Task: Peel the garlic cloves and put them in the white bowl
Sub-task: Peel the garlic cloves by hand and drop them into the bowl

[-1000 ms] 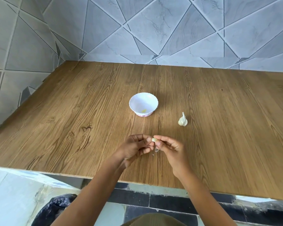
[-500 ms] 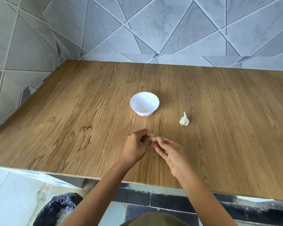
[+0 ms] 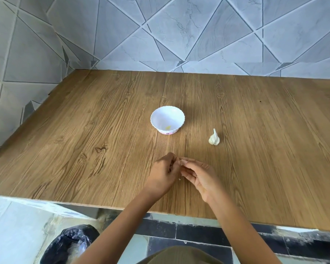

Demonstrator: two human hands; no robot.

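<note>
pinching a garlic clove (image 3: 180,161), left hand (image 3: 163,174) and right hand (image 3: 202,178) both grip it.

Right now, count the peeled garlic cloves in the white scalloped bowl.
1: a pale yellow clove low in the white scalloped bowl, near its front wall, which could hide another.

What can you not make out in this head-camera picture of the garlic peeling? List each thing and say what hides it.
1. Head view: the garlic clove, pinched between the left hand and right hand, is mostly covered by them; remaining skin unclear.
2. Head view: the yellowish speck in the white bowl is too small to identify.
3. Head view: the black bag is cut off by the left forearm and the bottom edge.
</note>
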